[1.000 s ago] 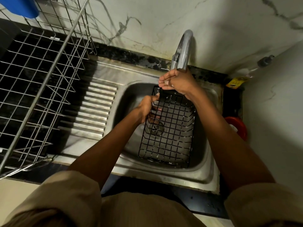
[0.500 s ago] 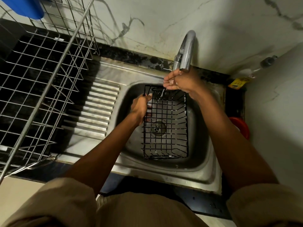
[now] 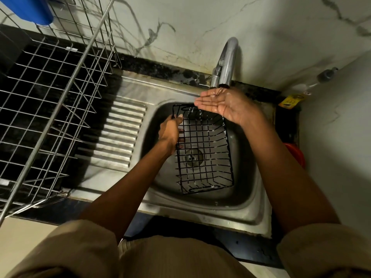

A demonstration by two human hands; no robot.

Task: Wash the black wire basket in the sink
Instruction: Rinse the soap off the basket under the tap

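The black wire basket (image 3: 202, 149) stands inside the sink (image 3: 251, 199) bowl, with its open side up. Its long axis runs from the far edge of the sink, under the tap (image 3: 225, 63), toward the near edge, and it leans a little to the right at the near end. The drain is visible through its bottom grid.

The left hand (image 3: 169, 131) grips the left long rim of the basket near the far corner, with the fingers curled around the wire.

The right hand (image 3: 220, 104) holds nothing. It is opened flat with the palm up and the fingers together, just below the tap mouth and above the far end of the basket. A thin stream of water falls on the palm and drips down into the basket.
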